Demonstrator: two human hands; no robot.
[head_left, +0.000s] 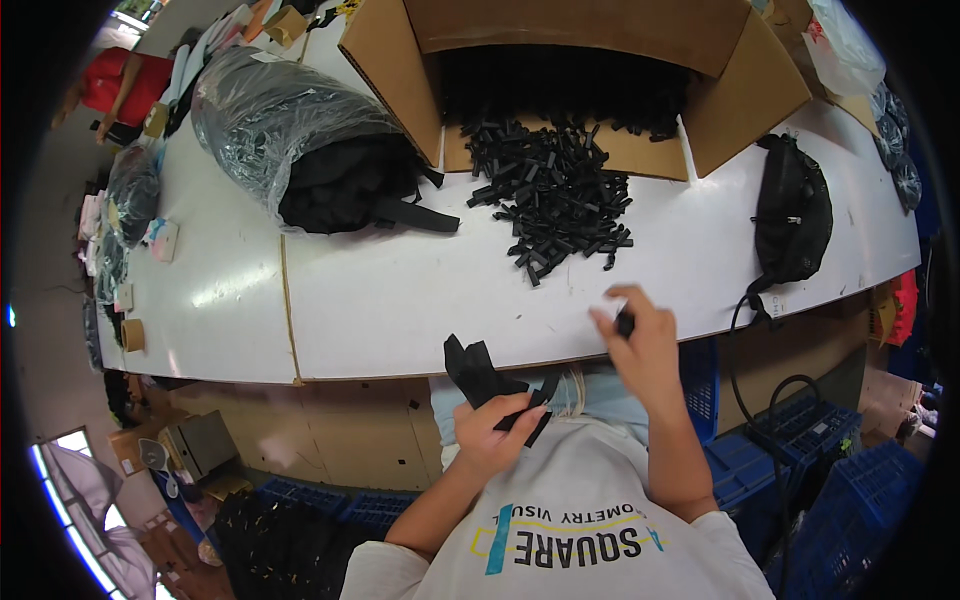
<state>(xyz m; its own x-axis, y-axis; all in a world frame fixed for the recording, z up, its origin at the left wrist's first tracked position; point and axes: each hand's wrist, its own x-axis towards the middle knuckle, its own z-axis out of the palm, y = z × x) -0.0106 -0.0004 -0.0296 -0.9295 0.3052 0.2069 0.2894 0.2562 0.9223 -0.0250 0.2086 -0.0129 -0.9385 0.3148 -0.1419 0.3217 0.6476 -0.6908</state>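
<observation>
Head view: left hand (492, 432) grips black strap (478, 372) off table edge (400, 368).

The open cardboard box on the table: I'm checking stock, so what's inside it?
The box lies on its side; small black clips fill its dark mouth and spill onto a flap and the table as a pile. How far back they reach is hidden in shadow.

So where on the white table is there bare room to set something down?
Bare table runs along the near edge, below the plastic-wrapped bundle and left of the pile of black clips. Another patch lies between that pile and the black waist bag. By the open cardboard box it is crowded.
</observation>
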